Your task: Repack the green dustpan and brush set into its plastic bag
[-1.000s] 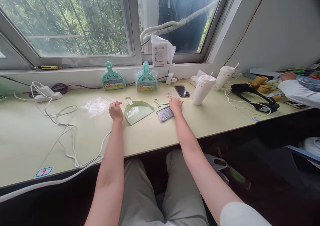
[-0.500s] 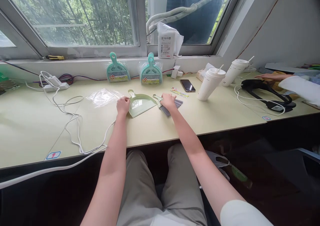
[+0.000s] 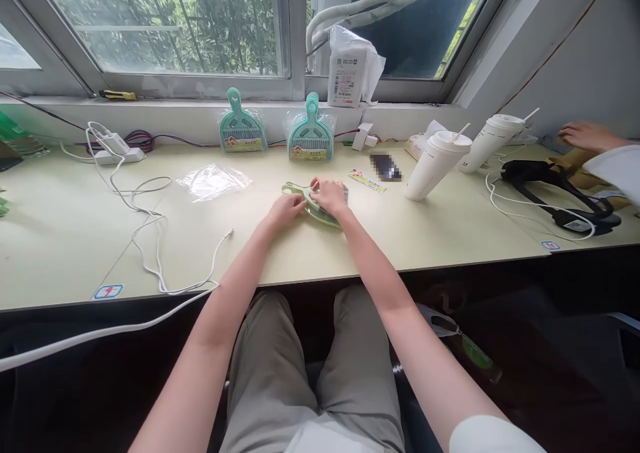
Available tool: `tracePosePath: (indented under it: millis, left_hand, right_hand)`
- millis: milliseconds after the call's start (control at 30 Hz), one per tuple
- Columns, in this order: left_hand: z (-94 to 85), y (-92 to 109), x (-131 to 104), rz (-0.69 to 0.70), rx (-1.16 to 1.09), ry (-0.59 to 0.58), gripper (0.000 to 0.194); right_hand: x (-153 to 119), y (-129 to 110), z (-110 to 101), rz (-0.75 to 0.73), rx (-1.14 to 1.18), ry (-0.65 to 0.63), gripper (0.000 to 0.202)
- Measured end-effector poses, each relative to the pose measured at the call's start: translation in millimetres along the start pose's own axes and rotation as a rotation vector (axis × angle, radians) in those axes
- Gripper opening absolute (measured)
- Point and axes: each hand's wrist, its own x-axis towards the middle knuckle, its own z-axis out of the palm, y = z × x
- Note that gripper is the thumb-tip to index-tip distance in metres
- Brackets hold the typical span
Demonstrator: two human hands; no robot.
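- Plastic wrap (image 3: 214,182), crumpled on the table (image 3: 165,253).
- Left hand (image 3: 287,209), closed on the edge of the dustpan (image 3: 324,220).
- Dustpan: on the table, beneath the brush (image 3: 346,191).
- Right hand (image 3: 330,196), gripping the brush.
- Label strip (image 3: 368,181), near the phone (image 3: 386,167).

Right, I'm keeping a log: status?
Left hand, right hand on pale-green plastic dustpan and brush; brush mostly hidden. Crumpled clear plastic film leftward, untouched.
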Motion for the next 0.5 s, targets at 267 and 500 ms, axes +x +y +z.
tracePosePath:
  millis: [267,500]
  left_hand:
    - [-26.4,-12,-3,0.076,0.205,0.285,0.038]
    - [-17.1,-14,-7,0.313,0.539,0.241,0.040]
  right_hand:
    - [3,12,5,-0.018,0.189,-0.044,0.031]
    - [9,13,18,-0.088,0.513,-0.125,0.037]
